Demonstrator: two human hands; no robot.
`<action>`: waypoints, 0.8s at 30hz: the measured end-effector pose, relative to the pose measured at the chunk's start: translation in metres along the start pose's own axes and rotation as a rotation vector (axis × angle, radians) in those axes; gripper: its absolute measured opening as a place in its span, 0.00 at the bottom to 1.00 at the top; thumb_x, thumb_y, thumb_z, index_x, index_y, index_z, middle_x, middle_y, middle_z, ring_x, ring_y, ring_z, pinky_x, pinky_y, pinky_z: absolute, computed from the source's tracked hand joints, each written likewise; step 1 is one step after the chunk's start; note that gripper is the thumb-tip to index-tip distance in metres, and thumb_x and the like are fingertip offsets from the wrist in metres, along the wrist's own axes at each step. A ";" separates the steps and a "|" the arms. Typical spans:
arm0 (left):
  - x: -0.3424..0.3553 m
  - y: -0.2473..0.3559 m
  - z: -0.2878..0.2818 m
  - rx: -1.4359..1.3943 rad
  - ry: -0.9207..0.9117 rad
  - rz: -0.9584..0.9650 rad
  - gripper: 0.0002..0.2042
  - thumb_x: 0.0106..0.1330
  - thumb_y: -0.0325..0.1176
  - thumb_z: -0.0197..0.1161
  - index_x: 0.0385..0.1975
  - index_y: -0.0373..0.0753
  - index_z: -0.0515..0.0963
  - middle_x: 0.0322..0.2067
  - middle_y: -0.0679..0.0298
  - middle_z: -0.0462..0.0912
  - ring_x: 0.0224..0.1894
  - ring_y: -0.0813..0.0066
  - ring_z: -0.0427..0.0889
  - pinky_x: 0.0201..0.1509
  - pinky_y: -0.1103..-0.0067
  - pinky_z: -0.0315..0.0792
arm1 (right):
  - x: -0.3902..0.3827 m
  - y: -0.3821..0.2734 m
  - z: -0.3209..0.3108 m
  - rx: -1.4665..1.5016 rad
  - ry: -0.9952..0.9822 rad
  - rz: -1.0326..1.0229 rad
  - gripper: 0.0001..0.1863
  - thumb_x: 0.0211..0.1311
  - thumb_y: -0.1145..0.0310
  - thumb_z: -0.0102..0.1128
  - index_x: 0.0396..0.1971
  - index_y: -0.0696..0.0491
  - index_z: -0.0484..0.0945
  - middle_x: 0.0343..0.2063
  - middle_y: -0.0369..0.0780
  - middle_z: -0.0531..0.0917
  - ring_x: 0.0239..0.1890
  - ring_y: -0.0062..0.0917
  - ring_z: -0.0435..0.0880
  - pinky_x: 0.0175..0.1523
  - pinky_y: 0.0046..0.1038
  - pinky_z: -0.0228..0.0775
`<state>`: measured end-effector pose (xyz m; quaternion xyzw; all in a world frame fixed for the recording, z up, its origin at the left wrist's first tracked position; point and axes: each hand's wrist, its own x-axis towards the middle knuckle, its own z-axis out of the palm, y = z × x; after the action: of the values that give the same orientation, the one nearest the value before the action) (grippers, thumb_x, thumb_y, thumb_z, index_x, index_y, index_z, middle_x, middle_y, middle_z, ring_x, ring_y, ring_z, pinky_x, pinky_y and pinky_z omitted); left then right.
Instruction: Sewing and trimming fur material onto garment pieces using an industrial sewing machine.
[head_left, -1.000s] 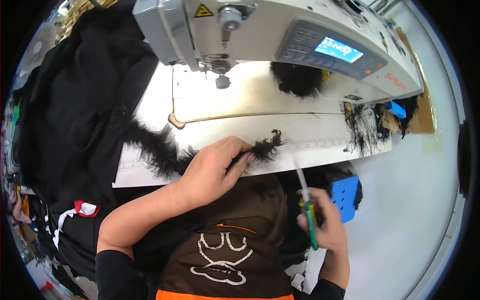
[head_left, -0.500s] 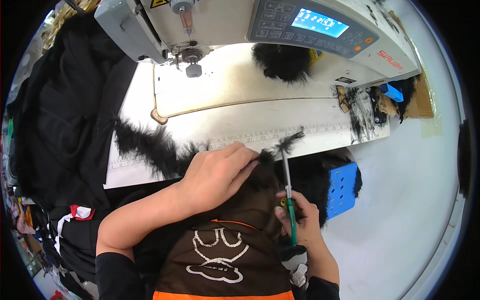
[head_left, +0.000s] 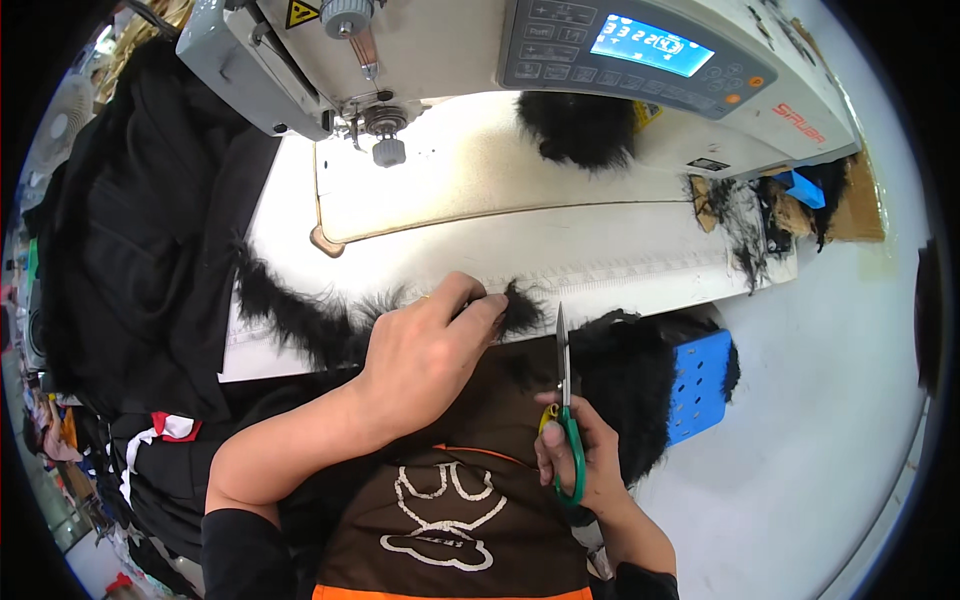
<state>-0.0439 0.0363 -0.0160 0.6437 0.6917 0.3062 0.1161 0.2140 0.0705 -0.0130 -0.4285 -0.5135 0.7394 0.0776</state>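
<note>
A strip of black furry trim (head_left: 300, 320) lies along the near edge of the white sewing machine bed (head_left: 440, 262). Toward its right end, my left hand (head_left: 420, 350) pinches it between thumb and fingers, and a short tuft sticks out past the fingertips. My right hand (head_left: 597, 455) is closed round the green handles of a pair of scissors (head_left: 564, 370). Their blades point away from me and look nearly closed, just right of the tuft and apart from it. The part of the trim under my left palm is hidden.
The sewing machine (head_left: 430, 55) stands over the far side, with its needle area at left. A black furry bundle (head_left: 577, 130) sits under its arm. Black cloth (head_left: 140, 220) is heaped at left. More black fur (head_left: 625, 385) lies right, beside a blue perforated piece (head_left: 700, 385).
A loose wisp of fur at the scissor tips is gone from there. The scissors have drawn back slightly toward me, away from the trim. My left hand still pinches the trim.
</note>
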 end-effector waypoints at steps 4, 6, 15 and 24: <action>0.000 -0.005 -0.005 0.026 0.019 0.024 0.14 0.64 0.26 0.70 0.50 0.38 0.85 0.41 0.61 0.81 0.31 0.59 0.86 0.28 0.67 0.79 | 0.004 -0.004 0.004 -0.058 -0.094 -0.058 0.23 0.83 0.61 0.59 0.66 0.61 0.72 0.21 0.35 0.77 0.19 0.16 0.74 0.26 0.20 0.67; 0.001 -0.005 -0.006 0.039 0.026 0.040 0.14 0.64 0.26 0.70 0.50 0.38 0.85 0.41 0.61 0.81 0.31 0.60 0.86 0.28 0.68 0.78 | 0.009 -0.007 0.008 -0.082 -0.129 -0.084 0.23 0.83 0.61 0.58 0.66 0.61 0.72 0.21 0.35 0.77 0.19 0.16 0.74 0.26 0.20 0.67; 0.004 -0.006 -0.007 0.084 -0.023 0.085 0.17 0.60 0.24 0.69 0.51 0.34 0.85 0.41 0.60 0.80 0.30 0.62 0.85 0.27 0.70 0.78 | 0.018 -0.031 0.014 -0.307 -0.019 -0.124 0.19 0.76 0.68 0.69 0.59 0.62 0.80 0.20 0.27 0.74 0.21 0.07 0.66 0.27 0.17 0.56; 0.005 -0.002 -0.010 0.103 -0.045 0.105 0.19 0.57 0.22 0.73 0.50 0.36 0.85 0.40 0.60 0.83 0.27 0.63 0.84 0.26 0.71 0.76 | 0.017 -0.038 0.007 -0.397 0.075 -0.078 0.21 0.71 0.68 0.74 0.57 0.62 0.81 0.22 0.28 0.78 0.22 0.06 0.66 0.27 0.16 0.56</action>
<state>-0.0518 0.0380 -0.0087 0.6908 0.6691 0.2613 0.0820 0.1863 0.0926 0.0103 -0.4424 -0.6622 0.6036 0.0389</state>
